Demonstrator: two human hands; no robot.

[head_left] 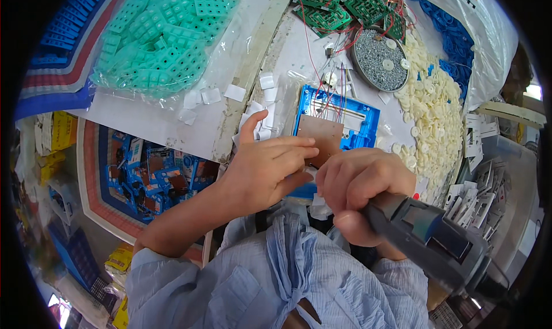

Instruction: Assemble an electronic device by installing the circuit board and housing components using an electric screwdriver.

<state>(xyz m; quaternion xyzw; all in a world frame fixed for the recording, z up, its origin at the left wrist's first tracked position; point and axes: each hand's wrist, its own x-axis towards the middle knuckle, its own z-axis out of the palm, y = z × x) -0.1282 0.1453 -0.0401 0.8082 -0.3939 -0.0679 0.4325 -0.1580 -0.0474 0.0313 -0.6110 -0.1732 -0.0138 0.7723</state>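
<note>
In front of me lies a blue plastic housing with a brown circuit board over its near left part and thin red wires running from it. My left hand reaches to the board with fingers stretched; the fingertips rest on or just above its left edge. My right hand is wrapped round a dark power screwdriver, whose body points back to the lower right. Its tip is hidden by the hand, near the board's close edge.
A round dish of small screws stands beyond the housing, beside green circuit boards. Cream plastic discs are heaped on the right. Left are a bag of turquoise keypads, white paper squares and a bin of blue assemblies.
</note>
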